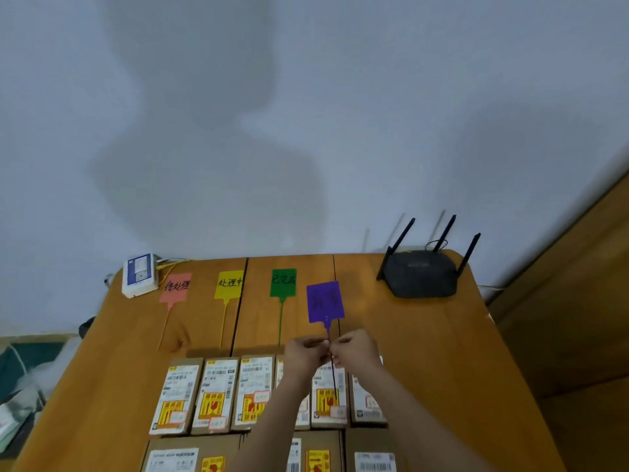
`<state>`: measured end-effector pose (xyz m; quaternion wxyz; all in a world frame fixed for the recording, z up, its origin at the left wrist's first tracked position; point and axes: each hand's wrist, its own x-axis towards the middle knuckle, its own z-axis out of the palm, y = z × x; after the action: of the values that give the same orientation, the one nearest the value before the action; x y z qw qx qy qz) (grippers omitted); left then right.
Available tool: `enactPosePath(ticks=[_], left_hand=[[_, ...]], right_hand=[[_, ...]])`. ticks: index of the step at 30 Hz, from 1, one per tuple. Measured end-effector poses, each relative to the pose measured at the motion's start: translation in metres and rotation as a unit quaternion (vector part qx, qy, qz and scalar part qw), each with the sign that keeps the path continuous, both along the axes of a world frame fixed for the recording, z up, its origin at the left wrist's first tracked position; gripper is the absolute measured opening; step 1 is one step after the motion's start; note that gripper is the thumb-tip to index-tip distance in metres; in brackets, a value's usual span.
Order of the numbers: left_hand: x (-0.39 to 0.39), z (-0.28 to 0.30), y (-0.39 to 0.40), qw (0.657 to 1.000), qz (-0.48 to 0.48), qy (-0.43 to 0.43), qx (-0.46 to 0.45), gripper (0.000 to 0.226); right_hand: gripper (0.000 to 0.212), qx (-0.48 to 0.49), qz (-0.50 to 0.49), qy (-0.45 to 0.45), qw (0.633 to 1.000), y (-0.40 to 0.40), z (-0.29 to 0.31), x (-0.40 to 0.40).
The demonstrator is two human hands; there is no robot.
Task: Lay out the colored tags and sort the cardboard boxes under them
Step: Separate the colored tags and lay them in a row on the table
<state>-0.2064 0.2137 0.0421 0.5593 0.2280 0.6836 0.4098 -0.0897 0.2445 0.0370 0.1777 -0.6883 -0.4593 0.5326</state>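
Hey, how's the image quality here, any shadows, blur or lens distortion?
Head view: wide-angle bend curves the table edge; big soft shadows on the wall; the writing on the purple tag is hard to read; box labels are blurred; no strong glare.

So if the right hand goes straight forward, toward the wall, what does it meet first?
Probably nothing on the table: past the right hand the wood looks bare up to the wall. The purple tag lies just left of that line, the router right. Depth is uncertain.
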Motion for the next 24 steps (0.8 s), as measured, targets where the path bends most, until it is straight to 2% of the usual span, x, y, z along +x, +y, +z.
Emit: enactPosePath(ticks=[3,13,19,24], left_hand=[[0.004,-0.017,0.042,0.999,-0.022,0.031,-0.003,0.009],[0.0,-0.093,0.16,0.994,-0.059,0.077,-0.056,0.021],[0.006,-0.141,0.173,0.987,-0.102,0.087,-0.084,0.02],[0.003,-0.147,0.166,0.99,-0.08,0.055,-0.099,0.021]], right_hand=[[0.017,-0.007,-0.002,-0.022,1.0,0.039,-0.019,0.0],[0.022,-0.025,-0.013,-0.075,0.997,0.157,-0.099,-0.017],[0.027,-0.049,-0.012,-0.123,0.991,0.168,-0.128,-0.013],[0.023,-0.052,0.0,-0.134,0.99,0.163,-0.147,-0.018]])
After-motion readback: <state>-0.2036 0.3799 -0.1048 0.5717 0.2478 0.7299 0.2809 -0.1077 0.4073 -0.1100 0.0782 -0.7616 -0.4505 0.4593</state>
